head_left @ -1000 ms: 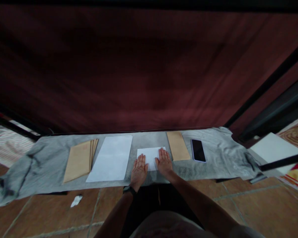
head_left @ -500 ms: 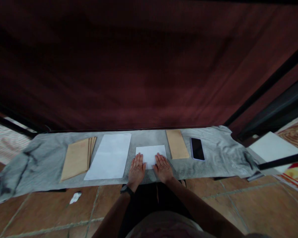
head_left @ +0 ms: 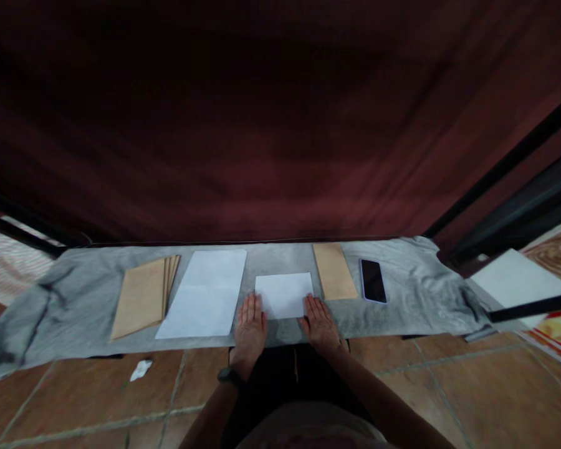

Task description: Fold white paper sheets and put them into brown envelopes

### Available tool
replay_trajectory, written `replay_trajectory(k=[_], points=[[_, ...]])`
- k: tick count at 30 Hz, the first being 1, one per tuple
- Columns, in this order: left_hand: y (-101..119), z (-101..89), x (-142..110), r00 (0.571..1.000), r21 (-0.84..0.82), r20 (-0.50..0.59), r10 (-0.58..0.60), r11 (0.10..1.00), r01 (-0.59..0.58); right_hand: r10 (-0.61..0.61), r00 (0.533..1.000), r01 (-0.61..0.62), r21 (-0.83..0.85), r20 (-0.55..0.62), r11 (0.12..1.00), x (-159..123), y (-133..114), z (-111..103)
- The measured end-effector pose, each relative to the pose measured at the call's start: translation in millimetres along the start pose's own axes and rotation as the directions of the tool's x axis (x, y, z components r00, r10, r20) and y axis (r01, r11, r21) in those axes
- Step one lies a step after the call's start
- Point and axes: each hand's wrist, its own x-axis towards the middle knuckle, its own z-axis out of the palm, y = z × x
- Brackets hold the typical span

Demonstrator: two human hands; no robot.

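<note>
A small folded white sheet lies on the grey cloth in front of me. My left hand rests flat and open at the sheet's near left corner. My right hand lies flat and open at its near right corner. Fingertips of both hands touch or almost touch the sheet's edge. A larger white sheet lies to the left, and beyond it a stack of brown envelopes. One brown envelope lies right of the small sheet.
A dark phone lies face up right of the single envelope. A dark red curtain hangs behind the cloth. A scrap of white paper lies on the tiled floor. A white board sits at the far right.
Both hands have slid back toward me and apart, off the middle of the small white sheet to its near corners. The sheet now shows almost whole.
</note>
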Motion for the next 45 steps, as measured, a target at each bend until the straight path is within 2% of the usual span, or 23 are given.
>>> replay_trajectory(k=[4, 7, 9, 17, 21, 25, 27, 31, 36, 39, 41, 45], points=[[34, 0.5, 0, 0.982, -0.062, 0.105, 0.159, 0.986, -0.154, 0.009, 1.0, -0.009, 0.002, 0.001, 1.0, 0, -1, 0], [50, 4.0, -5, 0.964, -0.057, 0.174, 0.201, 0.979, -0.193, 0.016, 0.999, -0.016, 0.007, 0.03, 1.0, -1, -1, 0], [50, 4.6, -8, 0.965, -0.04, 0.186, 0.185, 0.983, -0.181, 0.022, 0.998, -0.023, 0.017, 0.052, 1.0, -1, 0, 0], [22, -7.5, -17, 0.974, -0.017, 0.179, 0.141, 0.99, -0.14, 0.048, 0.996, -0.051, 0.041, 0.073, 0.998, 0, 0, -1], [30, -7.7, -16, 0.98, 0.004, 0.159, 0.117, 0.993, -0.119, 0.051, 0.996, -0.054, 0.037, 0.08, 0.998, 0, -1, 0], [48, -2.3, -12, 0.962, -0.036, 0.187, 0.2, 0.98, -0.197, 0.062, 0.996, -0.065, 0.036, 0.071, 0.997, 0, -2, 0], [53, 0.6, -11, 0.96, -0.047, 0.194, 0.203, 0.979, -0.197, 0.065, 0.995, -0.068, 0.04, 0.069, 0.997, 0, -1, 0], [47, 1.1, -14, 0.967, -0.048, 0.188, 0.169, 0.985, -0.163, 0.064, 0.995, -0.067, 0.047, 0.071, 0.997, 0, -1, 0], [31, -7.2, -18, 0.971, -0.027, 0.199, 0.132, 0.991, -0.129, 0.086, 0.992, -0.092, 0.058, 0.087, 0.994, 1, -1, -4], [32, -10.4, -16, 0.978, -0.024, 0.187, 0.094, 0.996, -0.091, 0.106, 0.99, -0.113, 0.064, 0.098, 0.992, 8, -4, -10], [38, -10.2, -14, 0.98, -0.032, 0.176, 0.094, 0.995, -0.09, 0.074, 0.989, -0.085, 0.084, 0.127, 0.993, 15, -10, -15], [54, -6.0, -11, 0.953, -0.08, 0.214, 0.216, 0.976, -0.203, -0.056, 0.977, 0.027, 0.143, 0.207, 0.989, 22, -22, -18]])
